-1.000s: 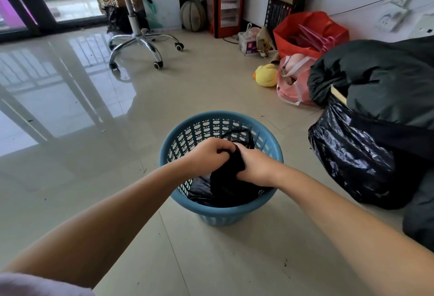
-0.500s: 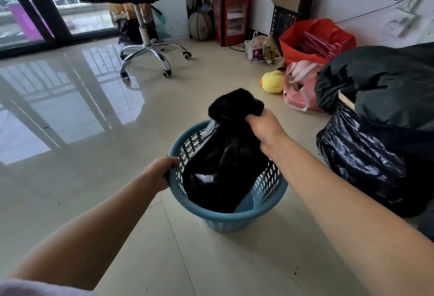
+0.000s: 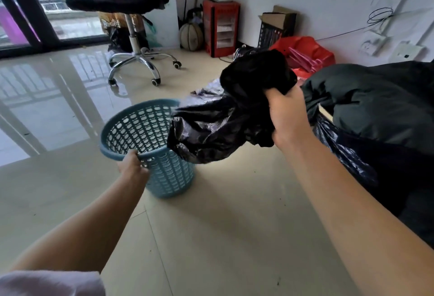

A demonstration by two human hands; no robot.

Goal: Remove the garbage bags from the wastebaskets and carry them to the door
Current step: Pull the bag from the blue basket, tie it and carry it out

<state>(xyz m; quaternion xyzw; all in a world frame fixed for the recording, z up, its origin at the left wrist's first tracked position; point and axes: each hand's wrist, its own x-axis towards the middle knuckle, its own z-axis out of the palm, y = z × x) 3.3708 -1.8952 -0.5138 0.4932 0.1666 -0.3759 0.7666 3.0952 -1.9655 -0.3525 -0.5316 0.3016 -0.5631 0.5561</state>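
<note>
Garbage bag is out of the wastebasket now: black, crumpled, hanging in the air just right of the basket rim and partly in front of it, body sagging down-left from the gathered neck. Right hand is fisted tight around that bunched neck, carrying the whole bag. Left hand is clamped on the near rim of the blue basket, which sits tilted on the floor w/ its mouth leaning toward the windows. What shows of the basket inside looks bare, no liner left.

So step 1 for this basket looks done. Still to do, by my read: let go of the basket, carry the bag to the door, and any other baskets. No other wastebasket in view and can't say which way the door is.

Right next to the bag-holding arm: a big dark heap w/ another black plastic bag under it, touching the floor. Office chair stands well apart, further back.
</note>
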